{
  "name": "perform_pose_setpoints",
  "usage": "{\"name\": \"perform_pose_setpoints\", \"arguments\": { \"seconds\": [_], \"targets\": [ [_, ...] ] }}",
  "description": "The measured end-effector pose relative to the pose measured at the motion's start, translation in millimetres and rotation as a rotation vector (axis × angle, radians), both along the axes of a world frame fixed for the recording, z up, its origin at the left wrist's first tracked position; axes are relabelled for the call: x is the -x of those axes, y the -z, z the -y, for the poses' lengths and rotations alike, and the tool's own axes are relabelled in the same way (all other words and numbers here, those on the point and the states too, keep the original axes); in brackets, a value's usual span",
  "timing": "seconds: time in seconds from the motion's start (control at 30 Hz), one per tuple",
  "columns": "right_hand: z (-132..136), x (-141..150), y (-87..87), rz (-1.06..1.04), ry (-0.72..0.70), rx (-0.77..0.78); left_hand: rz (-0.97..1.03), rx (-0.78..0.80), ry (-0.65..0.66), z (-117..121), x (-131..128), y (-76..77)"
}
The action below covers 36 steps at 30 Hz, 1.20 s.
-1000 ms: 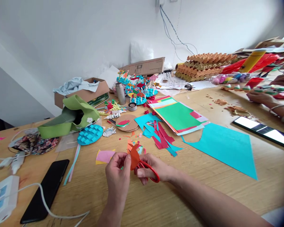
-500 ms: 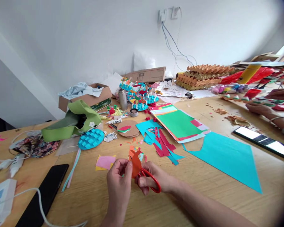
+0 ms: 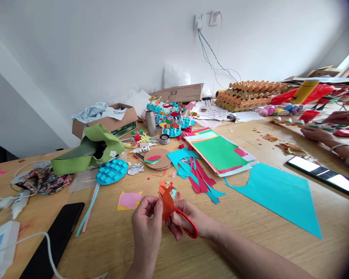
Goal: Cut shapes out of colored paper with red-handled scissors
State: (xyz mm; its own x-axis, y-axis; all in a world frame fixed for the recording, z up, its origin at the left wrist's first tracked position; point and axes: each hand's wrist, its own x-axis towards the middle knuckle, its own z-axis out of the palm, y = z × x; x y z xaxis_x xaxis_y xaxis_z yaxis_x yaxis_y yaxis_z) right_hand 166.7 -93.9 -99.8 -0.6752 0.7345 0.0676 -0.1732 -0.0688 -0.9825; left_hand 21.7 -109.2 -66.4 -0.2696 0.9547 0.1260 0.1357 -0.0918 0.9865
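My left hand pinches an orange piece of paper between thumb and fingers, above the front of the wooden table. The paper has a rounded edge and pointed tips at its top. My right hand grips a pair of scissors by its red handles. The scissors meet the orange paper's lower right side, and their blades are hidden behind it. Just left of my hands lies a pink paper on a yellow one. Small paper scraps lie right behind the held piece.
Red and blue paper strips, a stack of coloured paper and a blue sheet lie to the right. Cardboard discs and a woven blue oval lie behind. Phones rest at both sides. Another person's hands work at far right.
The view has tilted up, so the table sits lower in the picture. My hands keep the same hold on the orange paper and scissors; the right fingers have shifted slightly around the handles.
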Motion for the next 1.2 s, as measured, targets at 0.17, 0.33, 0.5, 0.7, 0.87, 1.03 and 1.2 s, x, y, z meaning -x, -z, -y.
{"name": "perform_pose_setpoints", "arguments": {
  "seconds": [0.17,0.33,0.5,0.7,0.87,1.03,1.2],
  "targets": [
    [-0.7,-0.1,4.7,-0.015,-0.006,0.039,-0.001,-0.002,-0.002,-0.5,0.8,3.2],
    [-0.8,0.0,4.7,-0.019,-0.012,0.033,-0.004,-0.004,-0.005,-0.1,1.1,3.5],
    [0.0,0.4,3.5,-0.021,0.001,0.031,-0.010,-0.012,-0.003,-0.6,1.0,3.3],
    [-0.1,0.8,3.8,-0.009,0.009,0.033,0.002,-0.015,-0.008,-0.4,0.6,2.2],
    [-1.0,2.0,4.8,-0.021,0.002,0.044,0.026,-0.011,-0.003,-0.5,0.7,3.7],
    [-0.7,4.0,6.0,-0.048,0.000,0.064,0.015,-0.014,-0.002,-1.7,2.4,6.8],
    [0.1,4.4,3.0,-0.024,0.007,0.074,0.000,-0.018,-0.005,-2.2,3.5,8.2]
  ]
}}
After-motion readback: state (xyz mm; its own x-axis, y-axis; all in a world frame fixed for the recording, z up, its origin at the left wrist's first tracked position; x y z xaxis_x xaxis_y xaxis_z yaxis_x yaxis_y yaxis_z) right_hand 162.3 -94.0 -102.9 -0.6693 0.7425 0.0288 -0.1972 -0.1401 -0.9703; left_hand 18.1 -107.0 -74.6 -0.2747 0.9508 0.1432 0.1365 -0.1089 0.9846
